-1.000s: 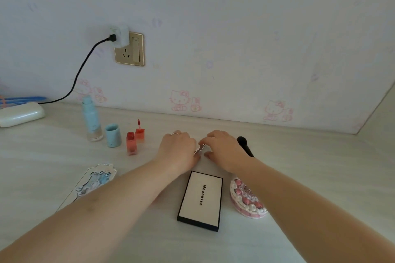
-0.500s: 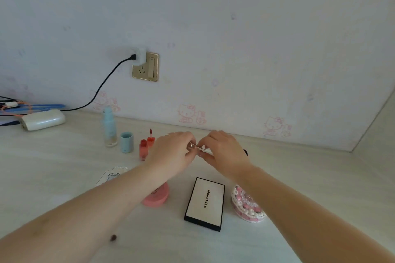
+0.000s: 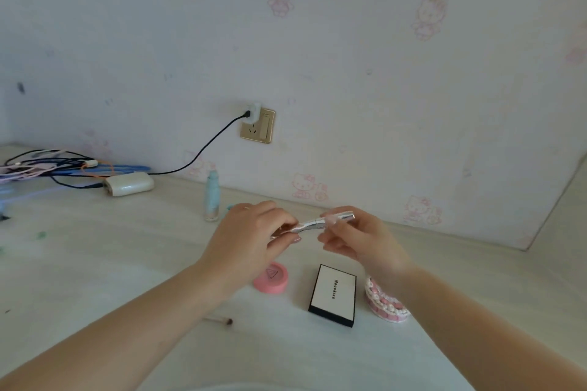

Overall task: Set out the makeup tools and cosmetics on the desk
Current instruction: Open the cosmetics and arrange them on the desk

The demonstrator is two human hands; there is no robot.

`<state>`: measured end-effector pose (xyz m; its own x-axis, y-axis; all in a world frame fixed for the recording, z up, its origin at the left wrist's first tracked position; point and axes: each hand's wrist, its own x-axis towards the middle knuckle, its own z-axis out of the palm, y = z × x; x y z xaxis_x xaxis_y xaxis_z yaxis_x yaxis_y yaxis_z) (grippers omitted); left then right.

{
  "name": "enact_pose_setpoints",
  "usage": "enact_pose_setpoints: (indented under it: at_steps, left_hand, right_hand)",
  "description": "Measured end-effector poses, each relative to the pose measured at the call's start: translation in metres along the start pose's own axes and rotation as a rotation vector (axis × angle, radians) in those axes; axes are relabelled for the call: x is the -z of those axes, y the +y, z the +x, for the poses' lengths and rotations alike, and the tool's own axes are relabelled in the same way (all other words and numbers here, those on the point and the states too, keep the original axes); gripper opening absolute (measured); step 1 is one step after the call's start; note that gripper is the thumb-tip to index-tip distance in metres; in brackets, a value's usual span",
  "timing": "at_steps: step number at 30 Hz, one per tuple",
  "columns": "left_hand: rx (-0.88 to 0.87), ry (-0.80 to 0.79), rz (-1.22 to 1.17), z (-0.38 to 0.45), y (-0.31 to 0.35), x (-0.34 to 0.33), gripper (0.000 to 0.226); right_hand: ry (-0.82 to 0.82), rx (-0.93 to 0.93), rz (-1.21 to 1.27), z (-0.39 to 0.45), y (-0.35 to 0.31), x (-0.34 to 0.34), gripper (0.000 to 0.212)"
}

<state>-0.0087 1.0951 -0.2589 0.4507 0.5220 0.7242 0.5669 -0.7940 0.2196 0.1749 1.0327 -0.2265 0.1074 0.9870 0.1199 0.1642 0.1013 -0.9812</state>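
Slim silver-pink metallic tube: gripped at both ends by left hand and right hand, above pale wood-grain worktop. Already set out: pink round compact, black-edged white rectangular palette, pale-blue bottle. Tube judged unplaced.

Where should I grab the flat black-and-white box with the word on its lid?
Probably by its two long black edges, coming straight down from above. The flat black-and-white rectangular box lies lid-up on the pale desk, so only its thin sides give fingers a hold. The round pink compact and the pink-and-white beaded case sit beside it, apart, leaving finger room.
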Motion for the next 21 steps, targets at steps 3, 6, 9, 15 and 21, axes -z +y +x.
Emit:
enact_pose_setpoints:
  at_steps: [3, 6, 9, 15, 21]
  left_hand:
    - [-0.053, 0.018, 0.037, -0.012, -0.002, 0.015, 0.022]
    - [-0.086, 0.037, 0.082, -0.026, -0.005, 0.03, 0.025]
    - [-0.155, 0.059, 0.138, -0.041, -0.009, 0.042, 0.027]
    - [-0.162, 0.016, 0.172, -0.064, -0.018, 0.065, 0.027]
    - [-0.06, -0.092, 0.115, -0.085, -0.033, 0.077, 0.031]
  right_hand:
    - [-0.01, -0.133, -0.054, -0.007, -0.005, -0.008, 0.032]
    - [-0.074, -0.152, -0.153, -0.012, -0.007, -0.018, 0.033]
    - [-0.112, -0.046, -0.272, -0.016, -0.004, -0.028, 0.034]
    - [-0.112, 0.16, -0.496, -0.029, 0.0, -0.055, 0.028]
    - [-0.038, 0.352, -0.567, -0.036, 0.012, -0.076, 0.024]
